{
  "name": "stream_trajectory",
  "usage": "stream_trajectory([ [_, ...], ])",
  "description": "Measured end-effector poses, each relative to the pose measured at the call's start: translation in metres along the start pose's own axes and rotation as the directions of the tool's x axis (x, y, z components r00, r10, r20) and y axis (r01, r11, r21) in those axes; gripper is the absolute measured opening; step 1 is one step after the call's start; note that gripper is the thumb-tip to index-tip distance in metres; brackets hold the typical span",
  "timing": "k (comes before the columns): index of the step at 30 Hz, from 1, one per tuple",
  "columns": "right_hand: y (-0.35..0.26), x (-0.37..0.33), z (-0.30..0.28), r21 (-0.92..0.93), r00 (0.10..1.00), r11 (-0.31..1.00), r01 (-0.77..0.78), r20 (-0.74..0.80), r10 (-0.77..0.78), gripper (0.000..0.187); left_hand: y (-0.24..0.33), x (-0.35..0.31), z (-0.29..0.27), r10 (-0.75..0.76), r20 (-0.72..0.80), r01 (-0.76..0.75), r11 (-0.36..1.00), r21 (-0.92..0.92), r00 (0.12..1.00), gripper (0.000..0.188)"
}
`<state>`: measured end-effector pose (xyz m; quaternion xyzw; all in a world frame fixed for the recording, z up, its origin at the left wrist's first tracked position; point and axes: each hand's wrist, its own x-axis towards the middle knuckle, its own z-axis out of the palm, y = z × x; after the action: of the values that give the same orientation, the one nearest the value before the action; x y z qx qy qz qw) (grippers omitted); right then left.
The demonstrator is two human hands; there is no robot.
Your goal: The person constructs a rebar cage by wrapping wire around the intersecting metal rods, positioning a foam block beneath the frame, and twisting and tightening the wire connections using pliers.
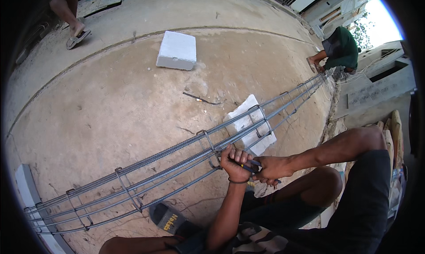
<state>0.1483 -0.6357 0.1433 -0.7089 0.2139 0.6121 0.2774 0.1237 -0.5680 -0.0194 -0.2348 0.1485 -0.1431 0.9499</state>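
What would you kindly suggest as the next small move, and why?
Perhaps turn the dark-handled tool slightly: the right hand grips it, the left hand is curled beside it, and both are close to a stirrup of the rebar cage.

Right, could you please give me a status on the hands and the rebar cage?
Right hand gripping a dark hand tool. Left hand close by, at the rebar cage, hold unclear. White block under the cage.

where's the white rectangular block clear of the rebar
Head view: the white rectangular block lies upper left of centre on tan floor, beyond the grey rebar cage.
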Motion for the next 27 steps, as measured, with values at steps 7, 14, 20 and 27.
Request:
stream_trajectory([
  [7,-0.039,-0.015,-0.050,-0.986,0.830,0.168,-0.020,-0.110,-0.547,0.049,-0.024,0.012,0.053,0.191,-0.292,-0.196,0.980,0.012,0.937,0.037],
  [14,-0.022,-0.025,-0.031,-0.943,0.668,-0.222,-0.249,-0.001,-0.744,0.061,-0.021,0.025,0.065,0.093,-0.471,-0.153,0.984,-0.091,0.877,0.025],
  [20,-0.045,-0.021,-0.087,-0.365,0.958,0.921,-0.136,0.190,0.217,0.054,-0.022,0.015,0.081,0.088,-0.576,-0.112,0.994,-0.006,0.813,0.026],
  [27,-0.013,-0.012,-0.069,0.318,0.821,0.850,-0.419,0.531,0.207,0.025,-0.020,0.004,0.050,0.076,-0.377,-0.062,0.997,0.051,0.923,0.023],
])
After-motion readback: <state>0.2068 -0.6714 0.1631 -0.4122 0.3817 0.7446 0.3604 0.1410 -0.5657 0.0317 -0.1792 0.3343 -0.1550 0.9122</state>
